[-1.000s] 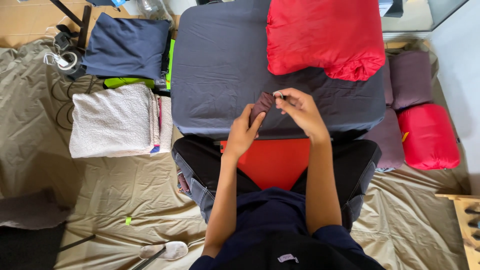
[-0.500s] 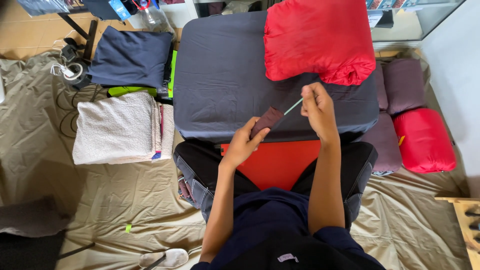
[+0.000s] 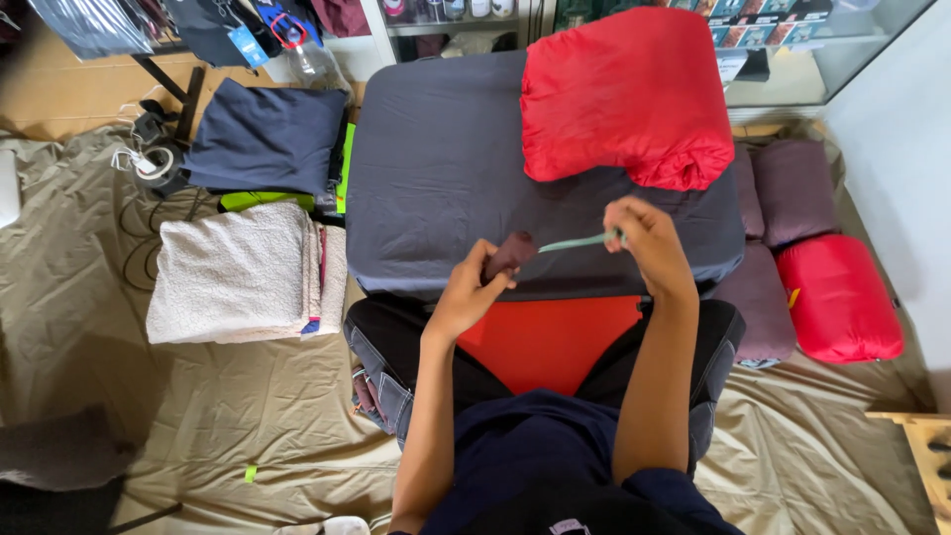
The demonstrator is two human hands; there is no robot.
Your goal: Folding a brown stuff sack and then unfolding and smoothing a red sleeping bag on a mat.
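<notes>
From the head camera, looking down: the person sits on a tan ground sheet (image 3: 248, 416) with a red panel (image 3: 550, 342) across the lap. The left hand (image 3: 471, 292) is closed around a small dark maroon pouch (image 3: 509, 254), gripping it from below just above the near edge of a large dark grey pad (image 3: 436, 168). The right hand (image 3: 644, 238) is pinched shut on the end of a pale green cord (image 3: 580, 241), which runs taut from the pouch's mouth across to its fingers. Pouch and cord are held in the air between the two hands, over the pad's front edge.

A puffy red pillow (image 3: 629, 94) lies on the pad's far right corner, just behind the right hand but not touching it. To the left of the pad sit a folded cream fleece blanket (image 3: 233, 272) and, behind it, a folded navy cloth (image 3: 267, 134); a lime-green strip shows between them. To the right lie stuffed sacks, several maroon sacks (image 3: 792, 188) and one red sack (image 3: 837, 297), well clear of the hands. Coiled cables (image 3: 149, 163) lie at the far left.
</notes>
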